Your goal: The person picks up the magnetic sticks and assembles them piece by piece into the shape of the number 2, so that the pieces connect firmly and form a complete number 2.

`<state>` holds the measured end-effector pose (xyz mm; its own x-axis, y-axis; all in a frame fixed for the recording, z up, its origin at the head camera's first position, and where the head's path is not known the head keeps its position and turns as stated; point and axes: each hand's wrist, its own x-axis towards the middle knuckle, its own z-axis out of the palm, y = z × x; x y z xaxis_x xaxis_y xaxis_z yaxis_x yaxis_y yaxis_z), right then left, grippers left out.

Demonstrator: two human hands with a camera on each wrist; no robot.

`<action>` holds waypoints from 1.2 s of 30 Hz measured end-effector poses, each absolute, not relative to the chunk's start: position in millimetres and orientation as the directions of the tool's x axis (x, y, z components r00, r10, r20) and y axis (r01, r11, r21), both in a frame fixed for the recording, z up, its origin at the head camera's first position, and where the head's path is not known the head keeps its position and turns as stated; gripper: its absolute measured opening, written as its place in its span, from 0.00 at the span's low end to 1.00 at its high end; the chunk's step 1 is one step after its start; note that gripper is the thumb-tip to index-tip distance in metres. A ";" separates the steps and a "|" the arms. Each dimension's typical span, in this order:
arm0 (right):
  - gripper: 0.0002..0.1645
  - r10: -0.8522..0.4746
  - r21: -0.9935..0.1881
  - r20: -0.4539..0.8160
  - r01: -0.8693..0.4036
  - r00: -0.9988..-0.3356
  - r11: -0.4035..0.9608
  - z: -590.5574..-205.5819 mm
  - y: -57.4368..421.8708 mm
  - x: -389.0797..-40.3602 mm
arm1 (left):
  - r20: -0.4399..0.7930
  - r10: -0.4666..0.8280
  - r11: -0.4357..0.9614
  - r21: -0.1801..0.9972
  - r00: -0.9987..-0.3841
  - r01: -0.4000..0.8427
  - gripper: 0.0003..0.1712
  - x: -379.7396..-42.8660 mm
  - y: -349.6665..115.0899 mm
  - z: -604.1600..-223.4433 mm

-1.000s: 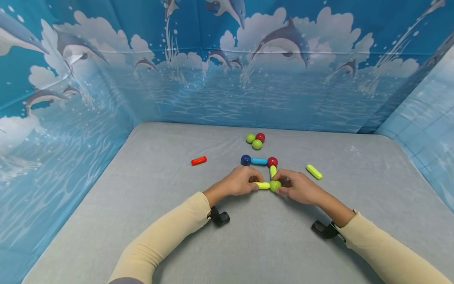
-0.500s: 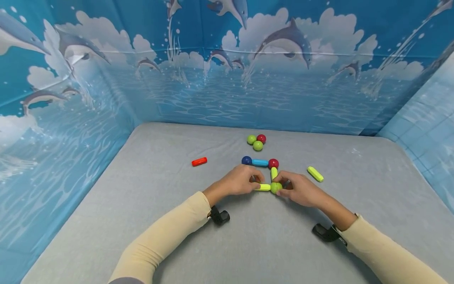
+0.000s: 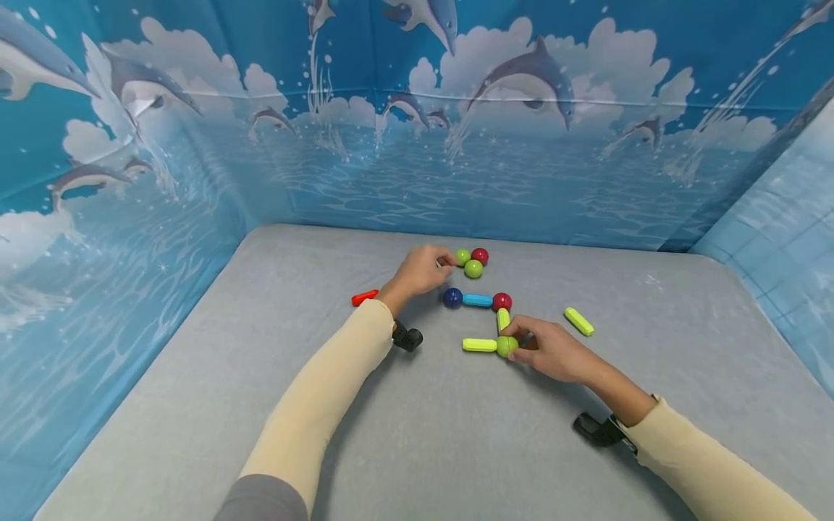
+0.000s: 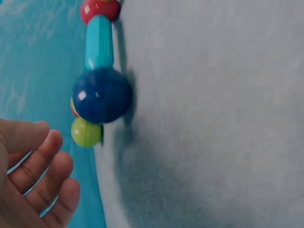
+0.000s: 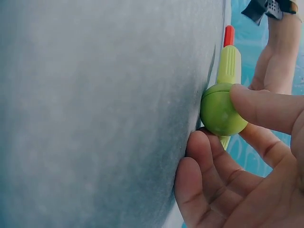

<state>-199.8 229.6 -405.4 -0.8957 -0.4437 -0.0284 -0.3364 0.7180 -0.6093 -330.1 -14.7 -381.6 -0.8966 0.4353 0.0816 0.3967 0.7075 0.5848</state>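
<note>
My right hand (image 3: 544, 349) pinches a green ball (image 5: 222, 111) between thumb and fingers. Joined to that ball are two yellow-green rods: one rod (image 3: 479, 345) points left, the other (image 3: 503, 320) runs back to a red ball (image 3: 502, 302). From there a light blue rod (image 3: 478, 299) leads to a dark blue ball (image 3: 452, 297). Farther back, my left hand (image 3: 422, 269) holds nothing, its fingers loosely bent and its tips right beside a loose green ball (image 3: 462, 257). Another green ball (image 3: 473, 268) and a red ball (image 3: 480, 255) sit against it.
A red rod (image 3: 363, 297) lies left, partly behind my left wrist. To the right lies a loose yellow-green rod (image 3: 578, 321). Grey cloth covers the table (image 3: 417, 434), and a dolphin-printed curtain (image 3: 404, 181) stands along its back and sides.
My left hand has let go of the left-pointing yellow-green rod and moved back to the loose balls. The right hand stays at the green ball.
</note>
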 end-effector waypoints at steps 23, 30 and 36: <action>0.13 -0.439 -0.617 -0.032 -0.328 -0.898 0.715 -404.6 224.7 -198.0 | -0.024 0.467 0.737 0.563 -0.884 0.373 0.33 -369.7 3.0 -398.6; 0.13 -0.435 -0.629 -0.043 -0.314 -0.900 0.711 -404.9 221.3 -195.4 | -0.034 0.379 0.730 0.625 -0.925 0.276 0.26 -369.6 5.6 -405.5; 0.13 -0.415 -0.620 -0.040 -0.303 -0.909 0.724 -406.0 221.5 -193.1 | 0.020 0.340 0.738 0.614 -0.940 0.280 0.19 -368.7 5.8 -408.1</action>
<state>-193.1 221.5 -406.0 -0.9091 -0.4147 -0.0403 -0.3029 0.7242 -0.6195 -368.7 5.8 -408.1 -0.9403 0.3397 0.0199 0.2796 0.7379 0.6143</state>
